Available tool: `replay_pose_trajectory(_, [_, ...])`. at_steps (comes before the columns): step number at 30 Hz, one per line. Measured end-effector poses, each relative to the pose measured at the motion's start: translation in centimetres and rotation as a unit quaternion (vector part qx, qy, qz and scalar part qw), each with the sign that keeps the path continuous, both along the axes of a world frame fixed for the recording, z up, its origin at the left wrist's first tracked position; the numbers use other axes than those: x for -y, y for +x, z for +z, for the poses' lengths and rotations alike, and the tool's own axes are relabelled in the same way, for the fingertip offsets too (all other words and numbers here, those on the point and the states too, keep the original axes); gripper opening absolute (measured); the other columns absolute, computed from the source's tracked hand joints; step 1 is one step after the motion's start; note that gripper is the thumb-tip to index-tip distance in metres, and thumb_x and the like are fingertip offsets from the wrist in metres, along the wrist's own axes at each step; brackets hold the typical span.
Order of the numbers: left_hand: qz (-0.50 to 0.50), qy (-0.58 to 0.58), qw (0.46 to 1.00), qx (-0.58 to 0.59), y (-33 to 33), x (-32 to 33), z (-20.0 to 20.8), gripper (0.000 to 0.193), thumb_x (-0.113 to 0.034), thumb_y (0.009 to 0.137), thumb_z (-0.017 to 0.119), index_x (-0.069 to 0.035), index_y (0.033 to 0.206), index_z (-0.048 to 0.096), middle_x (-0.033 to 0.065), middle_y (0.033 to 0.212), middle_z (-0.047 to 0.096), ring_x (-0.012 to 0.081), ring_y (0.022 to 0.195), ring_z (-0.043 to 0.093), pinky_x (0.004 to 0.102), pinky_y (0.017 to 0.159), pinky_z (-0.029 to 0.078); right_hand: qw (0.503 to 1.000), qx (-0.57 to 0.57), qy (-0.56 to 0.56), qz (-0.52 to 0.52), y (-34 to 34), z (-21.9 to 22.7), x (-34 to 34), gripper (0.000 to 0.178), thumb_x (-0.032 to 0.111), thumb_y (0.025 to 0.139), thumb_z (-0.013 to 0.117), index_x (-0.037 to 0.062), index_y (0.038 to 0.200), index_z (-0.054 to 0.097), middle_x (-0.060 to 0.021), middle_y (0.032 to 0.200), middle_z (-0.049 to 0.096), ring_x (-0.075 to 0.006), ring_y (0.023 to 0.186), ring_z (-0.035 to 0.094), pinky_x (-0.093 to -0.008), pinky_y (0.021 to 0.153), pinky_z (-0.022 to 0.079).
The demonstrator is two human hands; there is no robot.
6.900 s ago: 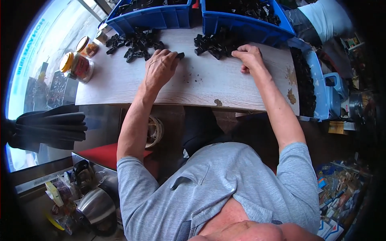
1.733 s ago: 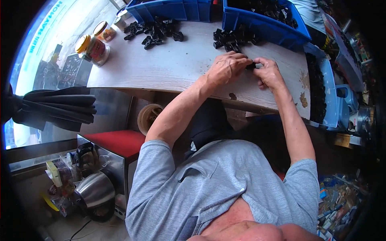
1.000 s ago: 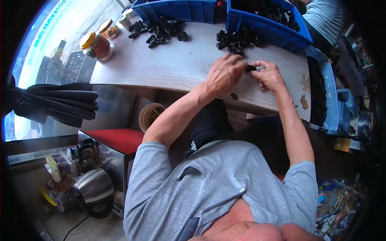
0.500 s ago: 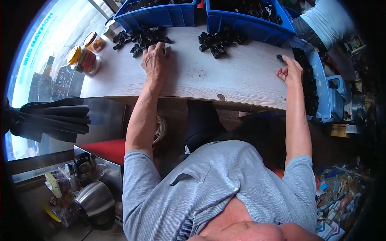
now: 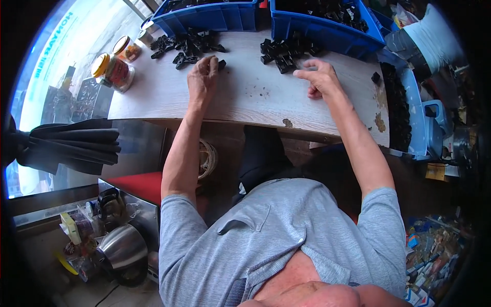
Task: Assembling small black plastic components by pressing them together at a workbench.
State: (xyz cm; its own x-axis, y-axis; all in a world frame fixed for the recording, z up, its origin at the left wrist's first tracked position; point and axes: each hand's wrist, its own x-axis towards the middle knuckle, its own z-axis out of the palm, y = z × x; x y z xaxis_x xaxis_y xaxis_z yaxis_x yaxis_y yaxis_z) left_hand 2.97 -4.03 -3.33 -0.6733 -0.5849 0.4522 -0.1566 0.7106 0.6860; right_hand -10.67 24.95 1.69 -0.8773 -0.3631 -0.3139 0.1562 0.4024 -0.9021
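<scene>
My left hand (image 5: 201, 82) is over the left part of the table, its fingers closed on a small black plastic part (image 5: 221, 65) that shows at the fingertips. Just beyond it lies a loose pile of black plastic parts (image 5: 192, 45). My right hand (image 5: 322, 82) is above the table with fingers spread and nothing visible in them. Close to its fingertips lies a second pile of black parts (image 5: 284, 53). A single black part (image 5: 376, 77) rests by the table's right edge, apart from both hands.
Two blue bins (image 5: 204, 20) (image 5: 327, 33) full of black parts stand at the back of the table (image 5: 245, 107). Another light blue bin (image 5: 417, 112) adjoins the right edge. Two yellow-lidded jars (image 5: 115, 74) (image 5: 125, 48) stand at the left. A person's light sleeve (image 5: 434, 38) shows at far right.
My right hand has let go of a black part near the table's right edge and moved left to the right-hand pile. My left hand has drawn slightly back from its pile, a black part at its fingertips.
</scene>
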Motion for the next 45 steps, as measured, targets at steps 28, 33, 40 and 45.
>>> replay_pose_trajectory(28, [-0.302, -0.151, 0.94, -0.05, -3.2, -13.0, 1.2, 0.027, -0.003, 0.088, 0.065, -0.009, 0.114, 0.07, 0.0123, 0.109, 0.071, 0.0333, 0.101, 0.067, 0.0396, 0.088, 0.054, 0.997, -0.003, 0.031, 0.069, 2.7, 0.0, -2.1, 0.034, 0.015, 0.083, 0.072, 0.0094, 0.116, 0.068, -0.0034, 0.069, 0.06, -0.0106, 0.043, 0.049, -0.0298, 0.041, 0.046])
replay_pose_trajectory(33, [-0.324, -0.181, 0.927, -0.049, -3.9, -12.3, 1.3, 0.027, -0.005, 0.084, 0.067, -0.008, 0.111, 0.071, 0.0103, 0.105, 0.071, 0.0298, 0.103, 0.065, 0.0391, 0.089, 0.053, 0.996, 0.001, 0.038, 0.081, 2.3, -0.1, -2.2, 0.037, 0.012, 0.083, 0.071, 0.0077, 0.12, 0.067, -0.0039, 0.07, 0.061, -0.0105, 0.043, 0.05, -0.0293, 0.041, 0.047])
replay_pose_trajectory(40, [-0.375, -0.181, 0.906, -0.069, -4.8, -11.5, 0.9, 0.034, -0.003, 0.079, 0.07, -0.01, 0.112, 0.072, 0.0069, 0.102, 0.071, 0.0273, 0.1, 0.065, 0.0386, 0.087, 0.054, 0.998, -0.016, 0.018, 0.065, 2.8, -0.3, -2.2, 0.033, 0.008, 0.084, 0.067, 0.0058, 0.116, 0.064, 0.0029, 0.057, 0.05, -0.0084, 0.041, 0.048, -0.0266, 0.037, 0.04])
replay_pose_trajectory(45, [-0.409, -0.178, 0.895, -0.024, -4.8, -11.2, 0.6, 0.035, -0.002, 0.084, 0.07, -0.012, 0.118, 0.071, 0.0084, 0.111, 0.071, 0.0283, 0.105, 0.063, 0.0388, 0.091, 0.052, 0.997, -0.009, 0.017, 0.076, 2.8, 0.0, -2.3, 0.034, 0.007, 0.084, 0.066, 0.0057, 0.118, 0.065, 0.003, 0.057, 0.05, -0.008, 0.041, 0.047, -0.0261, 0.037, 0.039])
